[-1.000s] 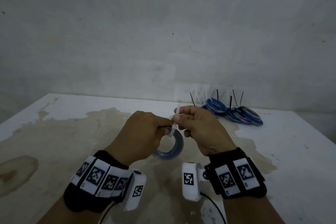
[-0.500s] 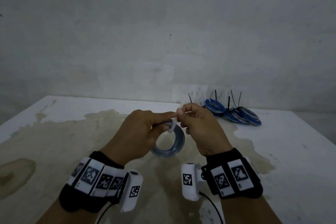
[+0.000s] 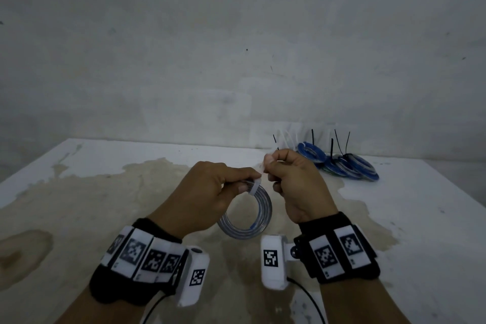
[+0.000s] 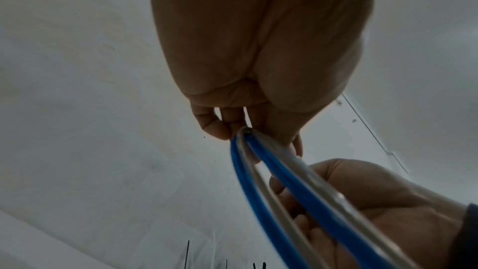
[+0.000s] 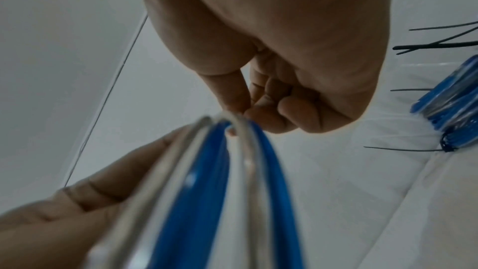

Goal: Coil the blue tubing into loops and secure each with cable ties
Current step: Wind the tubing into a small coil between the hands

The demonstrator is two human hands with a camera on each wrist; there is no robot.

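A small coil of blue and clear tubing hangs in the air over the table between my hands. My left hand pinches the coil at its top, where a white cable tie wraps it. My right hand pinches the tie's tail between thumb and forefinger just above and to the right of the coil. The left wrist view has the coil running out from my left fingers. In the right wrist view the coil sits below my right fingers.
Several tied blue coils with black tie tails sticking up lie at the back right of the white, stained table, against the wall. Loose white ties lie beside them. The pile also shows in the right wrist view.
My right hand has drawn the tie's tail up and to the right. The coil has tilted, its opening now facing me more, and the tie sits tighter on it.
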